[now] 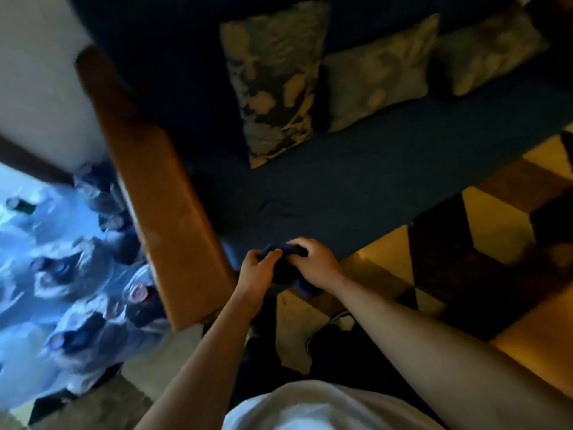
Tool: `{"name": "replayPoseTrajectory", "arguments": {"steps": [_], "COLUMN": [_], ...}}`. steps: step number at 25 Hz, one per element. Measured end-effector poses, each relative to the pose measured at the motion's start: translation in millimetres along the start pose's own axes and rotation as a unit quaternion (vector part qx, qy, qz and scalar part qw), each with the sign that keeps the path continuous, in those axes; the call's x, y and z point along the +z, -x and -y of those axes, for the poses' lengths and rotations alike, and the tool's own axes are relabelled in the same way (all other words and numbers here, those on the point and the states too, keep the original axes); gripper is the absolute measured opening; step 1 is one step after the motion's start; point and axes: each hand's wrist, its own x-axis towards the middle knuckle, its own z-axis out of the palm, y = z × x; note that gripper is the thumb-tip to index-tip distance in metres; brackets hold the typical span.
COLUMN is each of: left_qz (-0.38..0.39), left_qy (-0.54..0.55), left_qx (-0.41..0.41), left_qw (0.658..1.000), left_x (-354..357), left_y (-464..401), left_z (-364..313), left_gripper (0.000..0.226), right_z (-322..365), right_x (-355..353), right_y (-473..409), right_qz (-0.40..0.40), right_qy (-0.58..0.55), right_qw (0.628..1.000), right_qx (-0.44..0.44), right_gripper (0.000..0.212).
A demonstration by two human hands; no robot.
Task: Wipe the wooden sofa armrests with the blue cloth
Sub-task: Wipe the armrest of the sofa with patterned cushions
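Note:
A dark blue cloth (283, 268) is bunched between both my hands, just in front of the sofa seat's front edge. My left hand (259, 271) grips its left side and my right hand (313, 262) grips its right side. The wooden armrest (161, 206), a long orange-brown board, runs from upper left down to a point just left of my left hand. The two are apart, with the cloth off the wood. A bit of the cloth hangs below my right wrist.
The dark blue sofa seat (341, 181) carries three patterned cushions (276, 85) along its back. Several plastic bottles (93, 274) crowd the floor left of the armrest. A yellow-and-brown patterned rug (483, 231) lies to the right. My shoes (335, 324) stand below the cloth.

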Motion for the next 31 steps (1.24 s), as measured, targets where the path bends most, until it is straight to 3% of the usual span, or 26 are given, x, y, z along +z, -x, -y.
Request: {"name": "replayPoseTrajectory", "arguments": {"steps": [6,10,14,19,23,27,31], "left_qz": [0.123,0.186,0.273,0.357,0.387,0.422,0.444], "left_qy": [-0.080,-0.176,-0.203,-0.112,-0.118,-0.113,-0.185], "left_qx": [0.031,0.097,0.100,0.016,-0.001,-0.058,-0.033], "left_qw": [0.989,0.962,0.935,0.927,0.915,0.898,0.876], "left_x": [178,283,366,491,596,688,769], "left_y": [16,27,29,11,-5,-16,-26], "left_z": [-87,-128,-157,-183,-220,-267,-297], "left_gripper": [0.022,0.013,0.024,0.022,0.030,0.038,0.021], "right_z": [-54,-101,-141,-183,-197,-206,-229], "right_x": [-187,-292,-370,-461,-545,-634,-704], "right_y": [37,69,84,72,49,33,29], "right_qz": [-0.111,-0.183,-0.235,-0.296,-0.367,-0.421,-0.445], "right_qy": [-0.045,-0.073,-0.111,-0.185,-0.201,-0.221,-0.247], "right_qw": [0.993,0.980,0.966,0.937,0.906,0.874,0.852], "right_qx": [-0.019,-0.018,0.004,0.029,0.060,0.103,0.127], "right_gripper": [0.020,0.020,0.026,0.010,0.003,0.011,0.026]}}
